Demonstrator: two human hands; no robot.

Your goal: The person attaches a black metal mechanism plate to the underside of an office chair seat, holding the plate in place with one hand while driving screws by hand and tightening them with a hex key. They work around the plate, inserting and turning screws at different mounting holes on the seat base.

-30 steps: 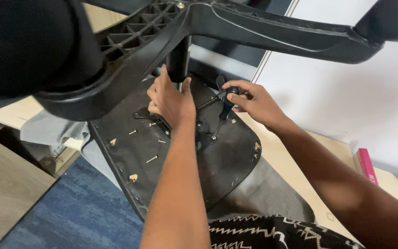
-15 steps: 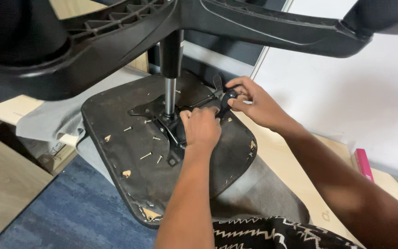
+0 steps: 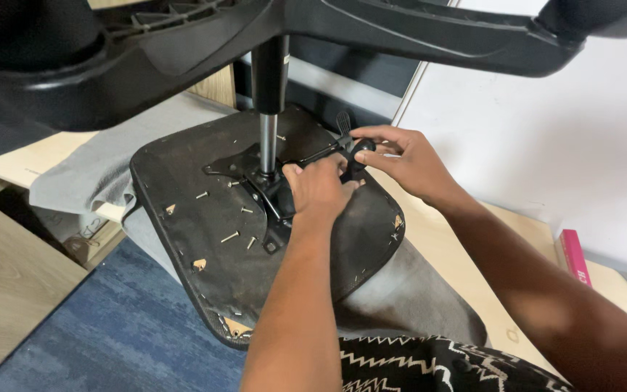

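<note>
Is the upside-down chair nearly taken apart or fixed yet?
Hard to say which. Loose screws already lie on the seat underside. Right now the left hand presses the metal plate while the right hand grips the black lever knob. The post and base remain attached.

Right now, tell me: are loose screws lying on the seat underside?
Yes, several screws lie loose on the seat underside, left of the left hand.
</note>
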